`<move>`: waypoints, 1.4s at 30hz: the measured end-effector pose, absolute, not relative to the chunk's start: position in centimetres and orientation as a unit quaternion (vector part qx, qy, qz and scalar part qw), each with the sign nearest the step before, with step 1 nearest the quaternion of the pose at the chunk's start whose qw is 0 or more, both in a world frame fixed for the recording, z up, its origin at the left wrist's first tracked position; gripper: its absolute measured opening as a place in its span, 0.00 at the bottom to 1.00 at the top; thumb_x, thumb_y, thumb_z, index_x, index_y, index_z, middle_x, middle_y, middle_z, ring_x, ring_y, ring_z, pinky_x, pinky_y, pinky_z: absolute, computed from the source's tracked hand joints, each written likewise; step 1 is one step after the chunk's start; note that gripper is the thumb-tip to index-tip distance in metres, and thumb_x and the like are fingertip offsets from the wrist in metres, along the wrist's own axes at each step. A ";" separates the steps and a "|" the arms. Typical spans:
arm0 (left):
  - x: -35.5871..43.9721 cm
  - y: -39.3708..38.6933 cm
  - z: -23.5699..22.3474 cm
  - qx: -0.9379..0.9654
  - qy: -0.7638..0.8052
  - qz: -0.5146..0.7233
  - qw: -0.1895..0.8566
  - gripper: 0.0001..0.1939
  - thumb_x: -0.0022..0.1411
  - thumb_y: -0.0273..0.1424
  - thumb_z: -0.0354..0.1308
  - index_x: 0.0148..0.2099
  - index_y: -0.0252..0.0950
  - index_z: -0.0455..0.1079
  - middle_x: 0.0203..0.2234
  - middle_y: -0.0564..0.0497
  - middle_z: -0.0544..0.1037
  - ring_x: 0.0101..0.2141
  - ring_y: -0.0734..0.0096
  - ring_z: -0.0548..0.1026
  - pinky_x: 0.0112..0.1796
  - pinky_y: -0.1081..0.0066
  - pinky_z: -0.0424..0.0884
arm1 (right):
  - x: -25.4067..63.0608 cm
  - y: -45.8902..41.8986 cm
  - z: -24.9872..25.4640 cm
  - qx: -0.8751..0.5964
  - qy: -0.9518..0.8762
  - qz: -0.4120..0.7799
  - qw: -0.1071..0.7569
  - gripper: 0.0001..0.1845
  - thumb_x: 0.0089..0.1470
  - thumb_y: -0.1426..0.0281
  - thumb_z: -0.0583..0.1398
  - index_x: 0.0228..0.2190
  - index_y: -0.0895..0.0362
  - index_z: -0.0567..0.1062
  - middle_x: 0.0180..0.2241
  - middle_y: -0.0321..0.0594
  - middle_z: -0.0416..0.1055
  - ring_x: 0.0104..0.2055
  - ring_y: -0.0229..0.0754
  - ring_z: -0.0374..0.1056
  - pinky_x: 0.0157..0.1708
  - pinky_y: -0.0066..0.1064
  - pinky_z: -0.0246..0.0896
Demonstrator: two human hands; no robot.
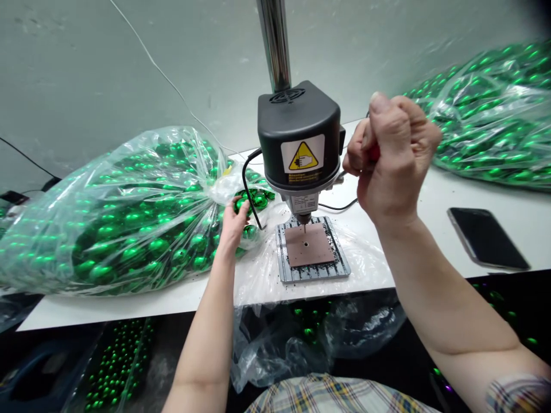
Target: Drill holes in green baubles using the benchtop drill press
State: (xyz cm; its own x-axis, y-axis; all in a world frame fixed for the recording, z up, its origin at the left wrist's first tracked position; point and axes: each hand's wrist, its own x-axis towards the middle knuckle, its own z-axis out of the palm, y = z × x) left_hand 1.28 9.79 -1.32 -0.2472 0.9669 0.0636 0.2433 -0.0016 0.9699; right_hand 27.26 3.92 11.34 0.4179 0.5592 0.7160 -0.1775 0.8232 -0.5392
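Note:
My left hand (235,222) is at the mouth of a clear plastic bag (172,143) on the left, with its fingers and thumb around a shiny green ball (241,205). More green balls (259,199) lie just beyond the fingertips. Raised at the right of a black bench drill press (297,123), my right hand (391,149) is closed in a fist round its feed handle (373,152); only a bit of red shows between the fingers. Below the drill bit (305,228) a brownish square plate (310,255) with a small dark hole rests on the grey slotted base (287,274).
A second bag of green balls (495,120) stands at the back right. A phone (488,238) lies on the white table (439,201). Dark shavings litter the base. Loose clear plastic hangs over the front edge, and a black cable (244,178) loops beside the drill head.

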 end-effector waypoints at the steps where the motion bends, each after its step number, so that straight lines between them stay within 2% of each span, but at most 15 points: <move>1: 0.9 8.4 -0.7 0.436 0.572 0.552 0.422 0.18 0.61 0.36 0.62 0.52 0.38 0.70 0.33 0.51 0.76 0.27 0.71 0.74 0.29 0.73 0.69 | 27.3 4.0 11.3 -0.193 -0.490 0.223 0.821 0.28 0.56 0.58 0.67 0.17 0.53 0.58 0.14 0.28 0.53 0.13 0.31 0.46 0.12 0.30 0.40; 3: 0.4 5.4 0.5 0.344 0.501 0.587 0.535 0.17 0.62 0.37 0.59 0.51 0.37 0.70 0.34 0.49 0.78 0.27 0.70 0.76 0.27 0.74 0.68 | 27.3 4.1 11.3 -0.189 -0.487 0.220 0.824 0.28 0.55 0.57 0.68 0.17 0.53 0.58 0.14 0.28 0.53 0.13 0.31 0.47 0.11 0.30 0.40; 5: 0.4 2.5 1.4 0.291 0.446 0.573 0.623 0.16 0.63 0.38 0.56 0.50 0.35 0.71 0.35 0.45 0.79 0.31 0.65 0.78 0.28 0.73 0.70 | 27.3 4.2 11.2 -0.186 -0.484 0.220 0.826 0.28 0.54 0.56 0.68 0.18 0.53 0.59 0.14 0.28 0.53 0.14 0.31 0.47 0.11 0.30 0.39; 8: 1.6 -0.6 1.6 0.264 0.407 0.536 0.691 0.18 0.64 0.40 0.57 0.50 0.34 0.72 0.38 0.42 0.81 0.34 0.64 0.79 0.31 0.71 0.73 | 27.3 4.2 11.2 -0.180 -0.481 0.224 0.829 0.28 0.53 0.55 0.69 0.18 0.53 0.60 0.14 0.28 0.53 0.13 0.32 0.47 0.11 0.31 0.39; 13: 4.6 -1.8 -1.1 0.288 0.418 0.496 0.705 0.14 0.63 0.40 0.64 0.45 0.36 0.74 0.40 0.45 0.81 0.36 0.65 0.80 0.35 0.69 0.76 | 27.2 4.2 11.3 -0.194 -0.490 0.210 0.824 0.29 0.55 0.53 0.67 0.18 0.52 0.58 0.14 0.28 0.52 0.14 0.33 0.46 0.12 0.34 0.38; 18: 6.4 -1.2 -2.7 0.290 0.404 0.499 0.709 0.18 0.65 0.45 0.62 0.52 0.43 0.71 0.48 0.46 0.80 0.47 0.56 0.81 0.45 0.57 0.79 | 27.3 4.2 11.2 -0.216 -0.498 0.224 0.809 0.31 0.54 0.49 0.66 0.18 0.52 0.56 0.14 0.29 0.52 0.15 0.34 0.46 0.14 0.34 0.38; 23: 7.2 -1.0 -2.6 0.210 0.400 0.531 0.717 0.11 0.63 0.37 0.65 0.45 0.38 0.71 0.46 0.46 0.81 0.48 0.57 0.81 0.51 0.51 0.78 | 27.4 4.4 11.2 -0.183 -0.495 0.227 0.819 0.30 0.53 0.52 0.68 0.18 0.52 0.57 0.14 0.28 0.52 0.15 0.34 0.46 0.13 0.34 0.37; 26: 7.4 -1.0 -2.8 0.215 0.401 0.518 0.725 0.13 0.58 0.33 0.68 0.42 0.35 0.72 0.44 0.45 0.81 0.46 0.60 0.81 0.52 0.56 0.78 | 27.3 4.5 11.2 -0.166 -0.493 0.230 0.823 0.29 0.52 0.53 0.69 0.18 0.52 0.59 0.13 0.28 0.52 0.14 0.33 0.46 0.12 0.33 0.36; 30: 7.7 -0.6 -4.0 0.302 0.436 0.547 0.647 0.23 0.52 0.35 0.72 0.49 0.37 0.71 0.44 0.48 0.81 0.44 0.67 0.80 0.49 0.65 0.75 | 27.3 4.3 11.2 -0.189 -0.500 0.218 0.816 0.30 0.54 0.47 0.65 0.19 0.52 0.58 0.14 0.27 0.52 0.14 0.31 0.45 0.12 0.31 0.38; 33: 8.2 0.1 -5.2 0.398 0.470 0.581 0.533 0.28 0.52 0.40 0.72 0.52 0.38 0.68 0.42 0.48 0.80 0.44 0.67 0.79 0.48 0.66 0.73 | 27.3 4.0 11.3 -0.242 -0.512 0.207 0.798 0.32 0.56 0.42 0.60 0.20 0.52 0.56 0.14 0.28 0.52 0.15 0.31 0.46 0.13 0.29 0.41; 38: 9.4 1.2 -6.5 0.504 0.515 0.552 0.419 0.27 0.53 0.41 0.71 0.51 0.38 0.68 0.43 0.46 0.79 0.43 0.66 0.78 0.47 0.66 0.71 | 27.3 3.9 11.4 -0.240 -0.508 0.207 0.801 0.34 0.55 0.41 0.60 0.19 0.52 0.54 0.14 0.29 0.51 0.15 0.32 0.46 0.13 0.30 0.40; 42: 10.2 1.5 -7.4 0.556 0.517 0.525 0.385 0.23 0.54 0.38 0.70 0.49 0.38 0.69 0.44 0.46 0.79 0.45 0.64 0.77 0.51 0.63 0.69 | 27.3 3.9 11.4 -0.239 -0.515 0.199 0.799 0.33 0.55 0.41 0.60 0.20 0.52 0.54 0.14 0.29 0.52 0.15 0.33 0.47 0.14 0.30 0.42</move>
State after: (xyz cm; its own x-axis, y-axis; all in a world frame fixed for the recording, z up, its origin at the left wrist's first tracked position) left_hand 10.19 1.50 -7.41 -0.0863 0.9788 0.1859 0.1700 -0.1694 0.9708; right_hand 27.31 3.94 11.38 0.3902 0.5642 0.7277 -0.0714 0.8065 -0.5870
